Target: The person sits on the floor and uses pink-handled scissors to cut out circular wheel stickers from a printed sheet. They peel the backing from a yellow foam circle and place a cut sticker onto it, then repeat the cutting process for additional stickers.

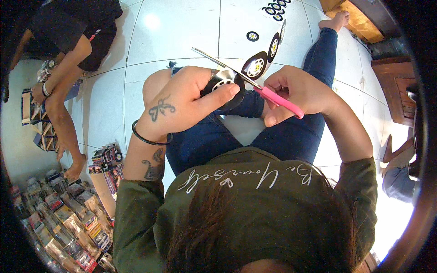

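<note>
My left hand [180, 93] pinches a round black wheel cut-out [234, 99] with a pale, spoked centre, its thumb lying across the face. In my right hand [298, 91] is a pair of scissors with pink handles [287, 105]. Their metal blades point up and to the left, along the upper edge of the cut-out. Whether the blades touch it I cannot tell. Just beyond the scissors, a larger black wheel cut-out [255, 66] with a white and yellow centre lies on the floor.
Another wheel cut-out [273, 47], a small one [252, 36] and several grouped ones [275, 9] lie farther off on the tiled floor [173, 27]. A person [68, 50] sits at the left, near toy trucks [107, 157] and several packed items [68, 218]. Wooden furniture [393, 88] stands at the right.
</note>
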A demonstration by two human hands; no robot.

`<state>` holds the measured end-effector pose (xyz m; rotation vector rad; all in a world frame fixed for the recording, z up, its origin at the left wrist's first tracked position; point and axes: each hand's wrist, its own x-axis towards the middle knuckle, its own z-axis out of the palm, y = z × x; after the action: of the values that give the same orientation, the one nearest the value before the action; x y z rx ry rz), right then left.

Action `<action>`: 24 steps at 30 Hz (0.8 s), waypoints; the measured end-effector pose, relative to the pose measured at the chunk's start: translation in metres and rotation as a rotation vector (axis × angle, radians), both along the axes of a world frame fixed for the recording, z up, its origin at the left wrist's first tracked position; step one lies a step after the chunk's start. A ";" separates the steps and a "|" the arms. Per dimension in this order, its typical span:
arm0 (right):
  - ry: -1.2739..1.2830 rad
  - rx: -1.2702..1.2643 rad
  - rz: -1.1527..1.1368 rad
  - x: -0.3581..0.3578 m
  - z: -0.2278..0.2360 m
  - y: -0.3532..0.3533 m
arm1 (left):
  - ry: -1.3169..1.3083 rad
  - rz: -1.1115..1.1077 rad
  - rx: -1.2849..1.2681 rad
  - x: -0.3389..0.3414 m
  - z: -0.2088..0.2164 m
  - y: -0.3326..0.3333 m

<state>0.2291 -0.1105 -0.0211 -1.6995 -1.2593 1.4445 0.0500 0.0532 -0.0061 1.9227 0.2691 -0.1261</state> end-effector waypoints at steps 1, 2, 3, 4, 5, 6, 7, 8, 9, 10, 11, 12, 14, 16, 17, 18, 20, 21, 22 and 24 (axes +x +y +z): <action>0.011 -0.026 0.001 0.001 0.000 0.000 | -0.016 -0.013 -0.023 0.001 -0.001 0.002; 0.019 -0.031 -0.003 0.001 0.000 -0.001 | -0.025 -0.011 -0.026 0.002 -0.003 0.003; 0.020 -0.055 -0.008 0.002 -0.001 -0.001 | -0.061 -0.005 -0.024 0.003 -0.006 0.004; 0.020 -0.058 -0.019 0.001 -0.002 -0.001 | -0.079 -0.002 -0.024 0.003 -0.009 0.005; 0.016 -0.048 -0.025 0.000 -0.004 -0.001 | -0.045 0.031 0.015 0.002 -0.012 0.006; 0.005 -0.032 -0.043 -0.001 -0.007 -0.002 | 0.007 0.063 0.051 0.002 -0.014 0.007; -0.008 -0.004 -0.056 -0.003 -0.009 -0.001 | 0.058 0.105 0.044 0.001 -0.017 0.007; -0.020 0.023 -0.070 -0.004 -0.012 -0.001 | -0.008 0.183 -0.056 0.000 -0.020 0.006; -0.026 0.035 -0.100 -0.006 -0.014 -0.002 | -0.076 0.272 -0.200 0.001 -0.023 0.002; -0.031 0.046 -0.131 -0.008 -0.016 -0.002 | -0.174 0.363 -0.352 0.002 -0.027 -0.004; -0.037 0.058 -0.161 -0.010 -0.017 -0.003 | -0.336 0.489 -0.456 0.003 -0.033 -0.016; -0.048 0.084 -0.179 -0.013 -0.019 -0.003 | -0.416 0.578 -0.469 0.004 -0.037 -0.025; -0.070 0.135 -0.212 -0.019 -0.021 -0.003 | -0.487 0.588 -0.532 0.006 -0.045 -0.043; -0.074 0.110 -0.214 -0.023 -0.021 -0.003 | -0.411 0.655 -0.263 0.007 -0.050 -0.055; -0.071 0.101 -0.215 -0.025 -0.021 -0.003 | -0.432 0.678 -0.239 0.007 -0.050 -0.057; -0.073 0.091 -0.218 -0.026 -0.021 -0.002 | -0.442 0.695 -0.224 0.007 -0.050 -0.056; -0.038 0.102 -0.230 -0.027 -0.018 -0.003 | -0.464 0.651 -0.160 0.005 -0.045 -0.052; -0.021 0.105 -0.238 -0.028 -0.017 -0.004 | -0.456 0.640 -0.128 0.004 -0.042 -0.050; -0.013 0.086 -0.225 -0.027 -0.016 -0.004 | -0.479 0.613 -0.087 0.003 -0.039 -0.049; 0.001 0.050 -0.191 -0.026 -0.013 -0.004 | -0.479 0.574 -0.006 0.002 -0.034 -0.048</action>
<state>0.2030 -0.1145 -0.0345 -1.7341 -1.0910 1.2907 0.0516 0.0050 -0.0396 1.7367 0.4782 0.7017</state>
